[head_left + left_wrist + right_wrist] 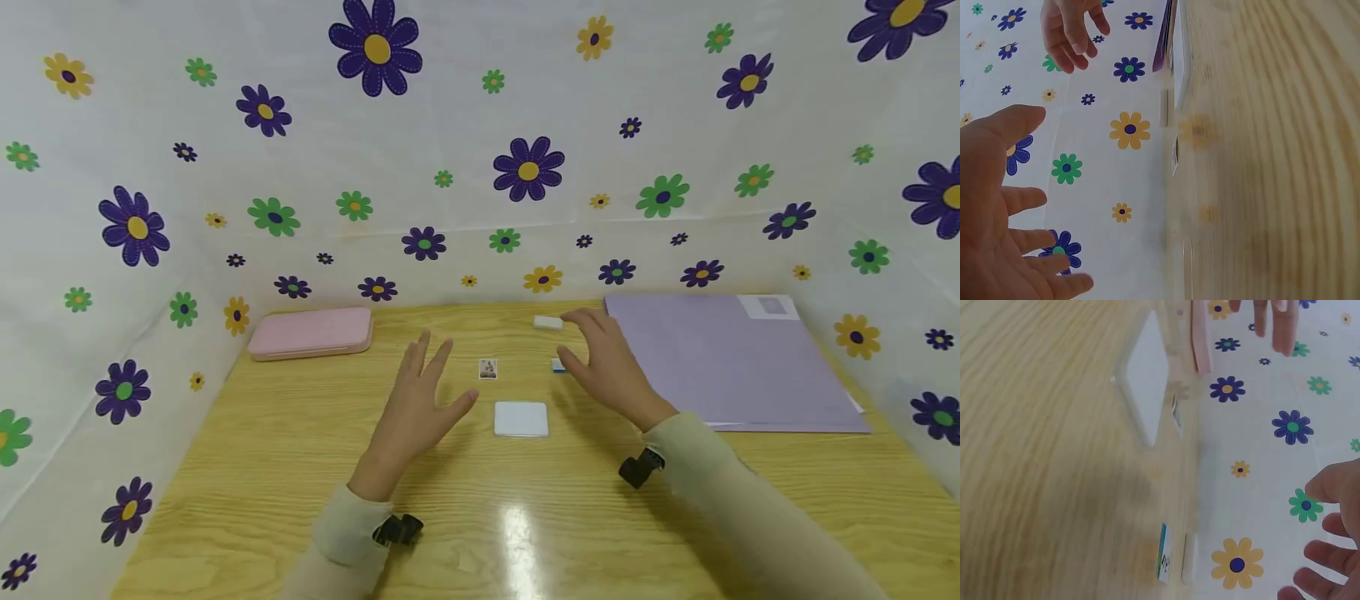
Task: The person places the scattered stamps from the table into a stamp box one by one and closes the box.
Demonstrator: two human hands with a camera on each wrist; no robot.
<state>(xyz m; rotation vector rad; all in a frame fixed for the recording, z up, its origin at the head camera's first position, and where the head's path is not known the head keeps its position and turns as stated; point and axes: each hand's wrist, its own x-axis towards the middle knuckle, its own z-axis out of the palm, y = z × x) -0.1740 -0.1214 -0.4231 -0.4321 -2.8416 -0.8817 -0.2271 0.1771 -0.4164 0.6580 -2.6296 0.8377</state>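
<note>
My left hand (pixel 415 412) is held above the table with its fingers spread, holding nothing. My right hand (pixel 611 367) hovers opposite, fingers slightly bent and thumb apart, also with nothing in it. Between the two lies a flat white rectangular case (pixel 521 419) with rounded corners. Just beyond it is a small square piece with a picture (pixel 488 368). A little blue and white item (pixel 558 365) sits by my right thumb, partly covered in the head view; the right wrist view shows its printed face (pixel 1164 553). Near my right fingertips rests a small white block (pixel 547 322).
A pink pencil case (pixel 311 333) lies at the back left of the wooden table (pixel 247 483). On the right is a large purple folder (pixel 720 367) with a white label. Flower-printed white sheeting (pixel 450 125) rises behind and at both sides.
</note>
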